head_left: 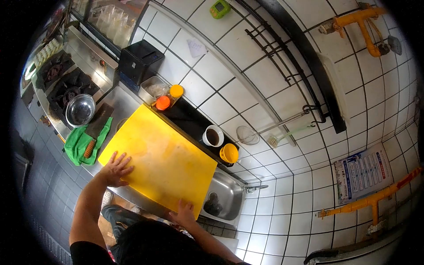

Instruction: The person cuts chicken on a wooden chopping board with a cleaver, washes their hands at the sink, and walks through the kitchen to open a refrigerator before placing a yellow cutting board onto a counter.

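Note:
A large yellow cutting board (163,161) lies on the steel counter. My left hand (115,170) rests with fingers spread on the board's near left corner. At the near right edge, the fingers of my right hand (184,215) lie stretched on the board; whether they grip the edge is hard to make out. Left of the board, a cleaver (99,123) with a ribbed wooden handle lies on a green cloth (76,143). Beside the cleaver is a shiny metal bowl (80,110).
A sink (234,194) adjoins the board's right end. Behind stand a white cup of dark liquid (213,136), a yellow cup (229,153) and jars with orange (163,103) and yellow (176,91) lids. A gas stove (73,86) is at left; a wire strainer (247,135) hangs on the wall.

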`<state>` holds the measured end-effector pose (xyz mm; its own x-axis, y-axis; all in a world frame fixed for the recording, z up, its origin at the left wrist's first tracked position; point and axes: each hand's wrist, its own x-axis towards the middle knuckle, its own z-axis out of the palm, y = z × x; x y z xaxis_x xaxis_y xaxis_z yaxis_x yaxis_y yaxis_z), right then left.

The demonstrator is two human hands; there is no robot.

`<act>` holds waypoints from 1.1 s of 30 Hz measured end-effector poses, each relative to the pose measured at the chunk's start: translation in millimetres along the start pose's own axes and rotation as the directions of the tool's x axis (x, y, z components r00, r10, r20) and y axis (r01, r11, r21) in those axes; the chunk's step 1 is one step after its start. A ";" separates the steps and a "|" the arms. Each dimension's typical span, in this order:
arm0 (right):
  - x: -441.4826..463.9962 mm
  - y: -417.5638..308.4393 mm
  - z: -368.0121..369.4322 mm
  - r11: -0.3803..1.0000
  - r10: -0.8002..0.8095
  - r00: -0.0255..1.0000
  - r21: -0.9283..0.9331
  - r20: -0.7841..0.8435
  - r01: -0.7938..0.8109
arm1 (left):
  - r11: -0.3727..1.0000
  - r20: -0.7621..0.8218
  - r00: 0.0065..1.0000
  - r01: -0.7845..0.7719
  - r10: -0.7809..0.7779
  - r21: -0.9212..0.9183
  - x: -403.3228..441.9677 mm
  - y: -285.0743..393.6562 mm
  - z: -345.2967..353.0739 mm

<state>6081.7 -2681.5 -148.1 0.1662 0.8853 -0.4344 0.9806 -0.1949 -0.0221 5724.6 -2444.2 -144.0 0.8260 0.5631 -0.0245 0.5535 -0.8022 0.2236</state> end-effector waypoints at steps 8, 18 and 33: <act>0.4 2.1 9.6 0.998 0.030 1.000 0.047 0.002 -0.030 | 1.000 -0.019 1.000 -0.007 0.007 0.007 -0.3 -1.5 3.0; 1.1 -2.2 -0.2 1.000 0.025 0.999 0.010 0.025 -0.025 | 1.000 -0.073 0.997 -0.019 0.018 -0.018 -1.2 -3.3 7.1; 2.2 -2.8 10.2 0.997 0.062 0.997 0.054 -0.039 -0.060 | 0.999 -0.076 0.997 -0.034 0.033 -0.010 -7.3 -2.2 -0.5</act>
<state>6078.3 -2683.3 -158.2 0.2307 0.8873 -0.3994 0.9618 -0.2700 -0.0444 5717.3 -2446.5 -143.8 0.8334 0.5497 0.0576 0.5239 -0.8189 0.2343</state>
